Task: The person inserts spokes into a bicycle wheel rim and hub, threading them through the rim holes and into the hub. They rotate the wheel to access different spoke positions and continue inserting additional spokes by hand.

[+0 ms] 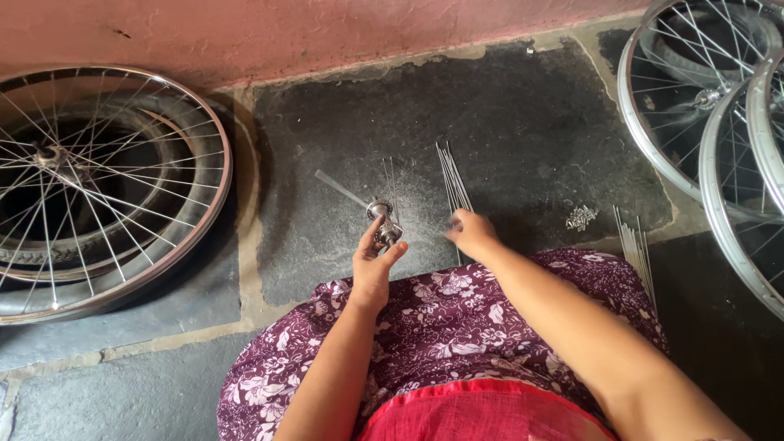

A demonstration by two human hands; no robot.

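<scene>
Wheel hub (pixel 384 222), metal, is pinched upright between thumb and fingers of the left hand (pixel 372 265), while loose spokes (pixel 452 184) just beyond the right hand (pixel 472 233) are touched, its fingers curled, grip apparently closing though blurred.

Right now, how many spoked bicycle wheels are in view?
3. One spoked wheel lies flat on the floor at left, over a tyre. Two more overlap at the upper right: the far wheel and the near wheel, both cut by the frame edge; others may be hidden.
</scene>
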